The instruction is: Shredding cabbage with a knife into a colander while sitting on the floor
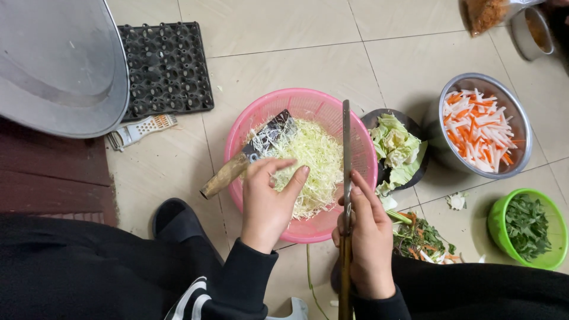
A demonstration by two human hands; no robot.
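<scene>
Fingers of my left hand [268,198] curl loosely, partly closed, around a wad of shredded cabbage [308,160] at the near side of the pink basket [361,145], thumb and forefinger spread over the shreds. I cannot tell how much cabbage sits under the palm. My right hand [368,237] is wrapped tight around the handle of a long knife [346,154], held edge-on to the camera so its blade shows as a thin vertical strip crossing the basket's right half; the forefinger reaches up along the blade's side.

A cleaver [261,148] with a wooden handle lies tilted in the basket's left part, handle sticking out over the rim toward the lower left. Just right of the basket sits a dark bowl [373,121] of pale green cabbage leaves [398,151]. Further right, a steel bowl [524,127] holds carrot and white radish sticks [477,130]. A green bowl [495,222] of dark herbs [526,225] stands at the lower right. Vegetable scraps [424,240] lie on the tiles beside my right wrist. At the upper left I see a black egg tray [166,68] and a large grey lid [59,65].
</scene>
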